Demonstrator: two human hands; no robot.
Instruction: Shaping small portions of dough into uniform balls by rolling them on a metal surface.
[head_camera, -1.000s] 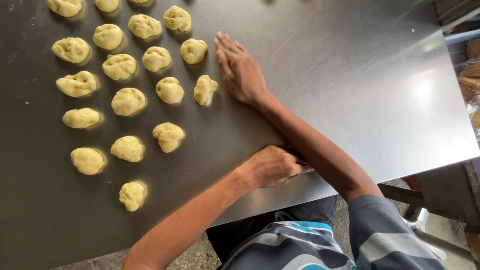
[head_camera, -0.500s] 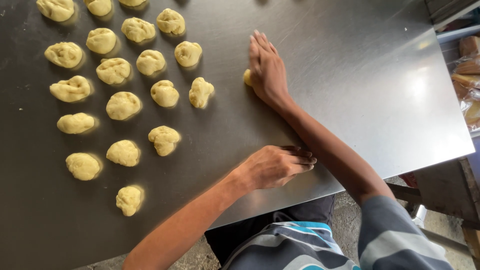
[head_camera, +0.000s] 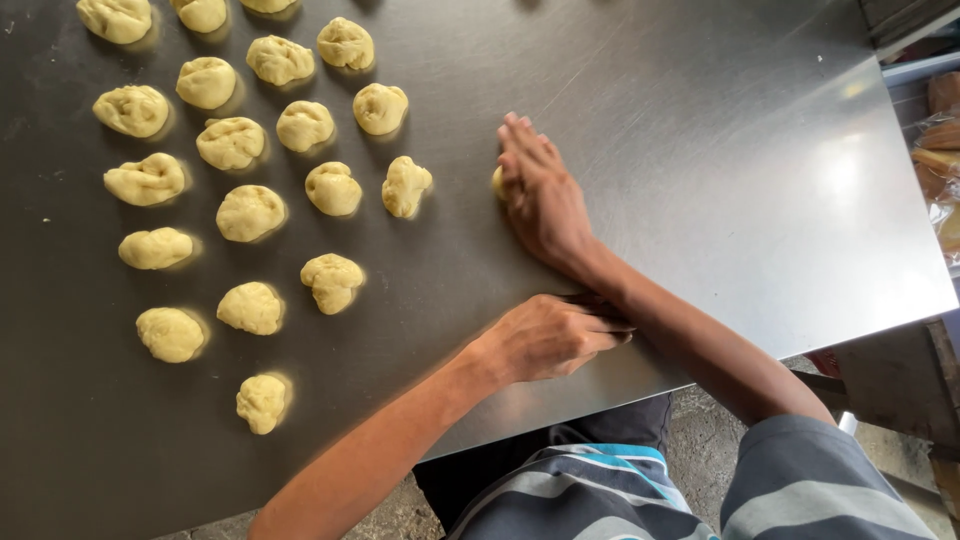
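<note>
A small piece of dough (head_camera: 497, 181) lies on the steel table (head_camera: 700, 150), near the middle of it, almost wholly covered by the right hand (head_camera: 543, 200). Only a pale yellow edge of the dough shows at the left side of that hand. The right hand is open and flat, palm down, with the fingers (head_camera: 522, 140) stretched toward the far side and pressing on the dough.

The left hand (head_camera: 548, 338) rests on the table nearer the person, close to the near edge. It lies against the right forearm (head_camera: 690, 340), which crosses beside it. Its fingers are loosely curled and point right; whether it holds anything cannot be told.

To the left of the right hand, well apart from the covered piece, many dough lumps (head_camera: 250, 212) lie in rough rows on the table, none touching another. The nearest of them, a knobbly lump (head_camera: 405, 186), sits just left of the right hand. One lone lump (head_camera: 262, 402) lies closest to the near edge.

Below the table edge a striped shirt (head_camera: 600, 500) in grey, white and blue shows. At the far right, beyond the table, wrapped baked goods (head_camera: 942, 140) are partly in view.
</note>
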